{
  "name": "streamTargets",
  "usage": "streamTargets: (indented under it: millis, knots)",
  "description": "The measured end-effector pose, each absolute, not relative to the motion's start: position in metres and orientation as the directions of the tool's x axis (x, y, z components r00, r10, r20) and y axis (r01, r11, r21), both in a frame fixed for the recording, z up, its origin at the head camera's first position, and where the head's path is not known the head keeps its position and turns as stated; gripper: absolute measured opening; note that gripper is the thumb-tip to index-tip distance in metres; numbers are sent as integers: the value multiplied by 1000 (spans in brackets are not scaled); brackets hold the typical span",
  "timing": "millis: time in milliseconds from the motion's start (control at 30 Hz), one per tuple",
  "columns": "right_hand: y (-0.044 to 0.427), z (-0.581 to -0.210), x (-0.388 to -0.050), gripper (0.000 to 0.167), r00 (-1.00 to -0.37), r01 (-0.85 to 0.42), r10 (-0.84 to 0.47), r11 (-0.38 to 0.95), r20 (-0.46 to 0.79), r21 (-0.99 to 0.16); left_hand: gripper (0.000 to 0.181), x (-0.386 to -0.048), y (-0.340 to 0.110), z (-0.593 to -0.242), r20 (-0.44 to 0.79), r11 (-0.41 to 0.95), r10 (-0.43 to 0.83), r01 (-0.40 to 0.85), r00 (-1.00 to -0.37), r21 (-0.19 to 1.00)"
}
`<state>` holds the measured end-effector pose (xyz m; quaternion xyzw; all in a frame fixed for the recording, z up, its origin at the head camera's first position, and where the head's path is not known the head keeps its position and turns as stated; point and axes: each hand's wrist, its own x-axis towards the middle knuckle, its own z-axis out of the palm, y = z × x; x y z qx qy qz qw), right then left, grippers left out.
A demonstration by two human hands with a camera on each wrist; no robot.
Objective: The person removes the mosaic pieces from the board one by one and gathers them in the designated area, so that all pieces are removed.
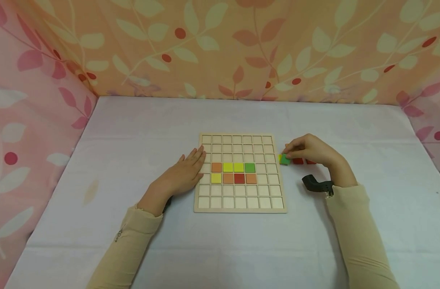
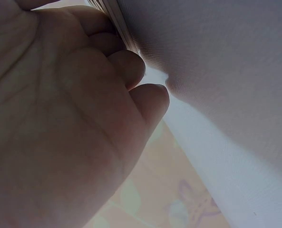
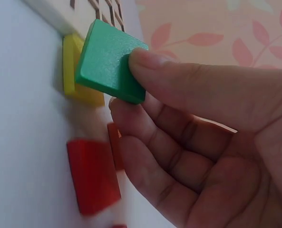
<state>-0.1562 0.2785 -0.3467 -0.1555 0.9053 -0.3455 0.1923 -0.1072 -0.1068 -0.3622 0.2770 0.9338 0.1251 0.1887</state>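
A wooden grid board (image 1: 209,204) lies on the white cloth, with coloured square tiles in two of its middle rows. In the upper of these are an orange tile, two yellow tiles and a green tile (image 1: 250,167); the lower has yellow, orange, red and orange. My left hand (image 1: 181,172) rests with straight fingers on the board's left edge. Between thumb and fingertips my right hand (image 1: 313,149) pinches a green tile (image 3: 107,61), just right of the board. Behind that tile is a yellow tile (image 3: 70,71). Red tiles (image 3: 91,175) lie under the right hand, partly hidden.
A black wrist camera mount (image 1: 315,184) sticks out from the right wrist. White cloth (image 1: 241,249) covers the table. Floral curtains (image 1: 220,48) stand along its back and sides.
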Motion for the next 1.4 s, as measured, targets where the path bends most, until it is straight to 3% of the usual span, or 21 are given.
streamTargets:
  millis: [667,1400]
  knots:
    - [301,-349,-150,17,-895,-93,-379,673,-234,-733,63,-108,-108,-363,-273,819,557,463,-785,338]
    - [324,-349,-149,19,-943,-28,-248,726,-223,-687,63,-109,-109,-365,-262,809,571,479,-778,340]
